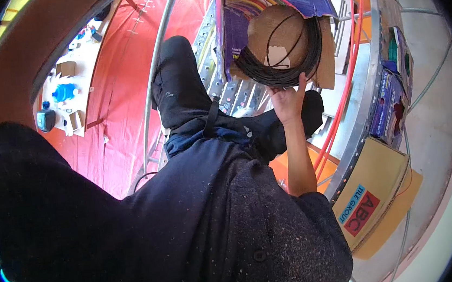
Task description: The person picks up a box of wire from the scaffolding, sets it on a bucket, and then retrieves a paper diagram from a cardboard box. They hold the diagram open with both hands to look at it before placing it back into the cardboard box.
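My right hand (288, 104) grips the lower edge of a coil of black wire (312, 51), with the thumb up along its side and the fingertips partly hidden under it. The coil sits in an open purple cardboard box (307, 0) marked HILFLEX, around a round brown cardboard piece (270, 33). Below the box are my legs in dark trousers (183, 90), on a metal scaffold platform with holes (229, 94). My left arm (13, 74) is raised close to the camera at the left, and its hand is outside the picture.
Red cables (351, 69) hang past the box beside a metal rail (361, 101). At right stand a tile grout carton (374, 181) and another purple box (388, 106). A scaffold tube (156, 66) rises at left. Far below, a white table (82, 84) holds a blue container (63, 92).
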Tool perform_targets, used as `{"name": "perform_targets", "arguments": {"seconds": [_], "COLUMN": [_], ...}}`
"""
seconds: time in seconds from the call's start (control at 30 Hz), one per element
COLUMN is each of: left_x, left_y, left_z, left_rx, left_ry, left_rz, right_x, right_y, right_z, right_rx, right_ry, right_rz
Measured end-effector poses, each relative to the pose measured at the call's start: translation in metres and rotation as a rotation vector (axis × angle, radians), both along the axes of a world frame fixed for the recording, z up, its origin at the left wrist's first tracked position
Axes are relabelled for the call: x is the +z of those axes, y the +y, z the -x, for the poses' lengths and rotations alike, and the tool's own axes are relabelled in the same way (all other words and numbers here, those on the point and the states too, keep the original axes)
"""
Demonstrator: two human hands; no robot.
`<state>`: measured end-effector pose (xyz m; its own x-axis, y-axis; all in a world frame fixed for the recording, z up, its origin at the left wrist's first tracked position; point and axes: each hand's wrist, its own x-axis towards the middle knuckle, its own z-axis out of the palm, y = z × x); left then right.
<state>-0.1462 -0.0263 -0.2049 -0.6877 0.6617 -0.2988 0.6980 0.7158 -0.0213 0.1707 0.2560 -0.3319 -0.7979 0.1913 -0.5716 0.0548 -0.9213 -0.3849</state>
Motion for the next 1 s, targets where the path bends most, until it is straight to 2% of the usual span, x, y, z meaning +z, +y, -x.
{"name": "perform_targets", "arguments": {"seconds": [0.27,0.37,0.43,0.57,0.6,0.67,0.8,0.9,0.97,1.0], "left_x": [-0.019,-0.031,-0.040,-0.046,-0.039,-0.030,-0.076,-0.083,-0.083,-0.085], "left_y": [-0.012,-0.021,-0.024,-0.023,-0.020,-0.021,-0.039,-0.039,-0.039,-0.040], "left_z": [0.026,0.040,0.048,0.060,0.057,0.053,0.078,0.087,0.089,0.091], "left_rx": [-0.128,-0.208,-0.254,-0.382,-0.270,-0.150,-0.139,-0.215,-0.303,-0.329], "left_ry": [0.121,0.208,0.251,0.431,0.249,0.071,0.067,0.062,0.063,0.056], "left_rz": [0.070,0.103,0.136,0.196,0.192,0.133,-0.088,0.082,0.245,0.322], "right_x": [-0.015,-0.020,-0.014,-0.029,-0.037,-0.049,-0.035,-0.021,-0.028,-0.033], "right_y": [-0.011,-0.015,-0.017,-0.011,-0.008,-0.001,0.001,-0.003,-0.002,0.000], "right_z": [-0.009,-0.015,-0.020,-0.026,-0.032,-0.038,-0.040,-0.035,-0.032,-0.034], "right_rx": [-0.186,-0.185,-0.134,-0.134,-0.110,-0.056,-0.029,-0.041,0.037,0.031], "right_ry": [0.036,0.105,0.040,0.068,0.059,0.046,0.104,0.107,0.098,0.083], "right_rz": [-0.034,-0.026,-0.037,-0.181,-0.213,-0.282,-0.180,-0.228,-0.391,-0.311]}}
